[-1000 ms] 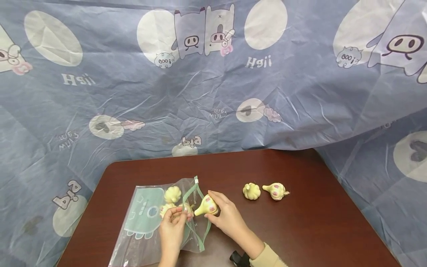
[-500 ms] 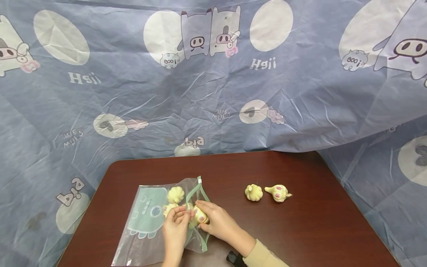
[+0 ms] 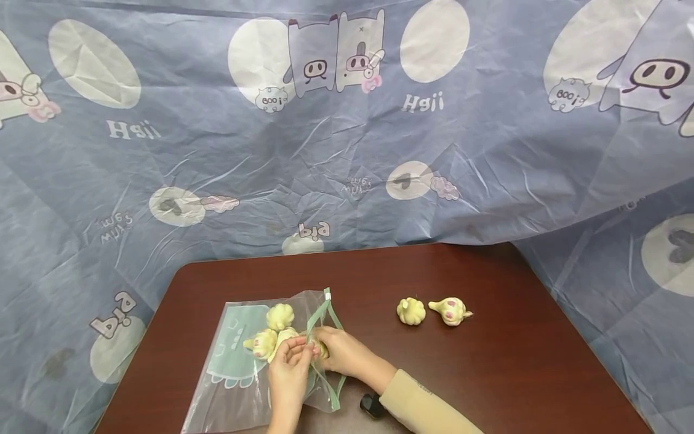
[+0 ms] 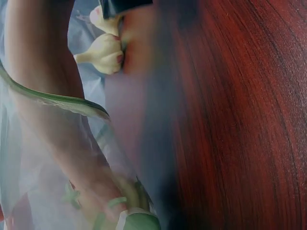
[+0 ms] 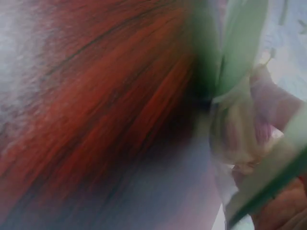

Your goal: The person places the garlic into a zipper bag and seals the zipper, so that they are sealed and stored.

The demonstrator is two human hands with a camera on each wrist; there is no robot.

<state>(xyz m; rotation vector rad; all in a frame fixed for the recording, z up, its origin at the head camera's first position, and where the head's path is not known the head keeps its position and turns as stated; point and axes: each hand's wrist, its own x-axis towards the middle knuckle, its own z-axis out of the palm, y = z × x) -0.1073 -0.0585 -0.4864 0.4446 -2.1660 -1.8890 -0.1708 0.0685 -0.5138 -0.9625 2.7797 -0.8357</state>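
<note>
A clear zip bag [image 3: 217, 410] with a green zip edge and a printed green cartoon lies on the table, its mouth facing right. My left hand [image 3: 290, 371] pinches the bag near its mouth. Through the mouth reaches my right hand [image 3: 344, 352], its fingers around a garlic bulb [image 3: 324, 348] that is mostly hidden. The right wrist view shows a bulb [image 5: 240, 132] blurred behind the plastic. Deeper in the bag sit several garlic bulbs: one at the top [image 3: 280, 316], one with a purple patch [image 3: 263, 344], and one partly behind my left fingers.
Two more garlic bulbs lie on the table to the right, a rounded bulb [image 3: 411, 311] and a long-stemmed bulb [image 3: 451, 311]. A black object [image 3: 371, 405] shows beside the right sleeve. A blue patterned cloth [image 3: 347, 150] hangs behind the brown table [image 3: 488, 374].
My right hand has moved left into the bag's mouth with the garlic bulb. Inside the bag a bulb has shifted left. The left hand keeps pinching the bag.
</note>
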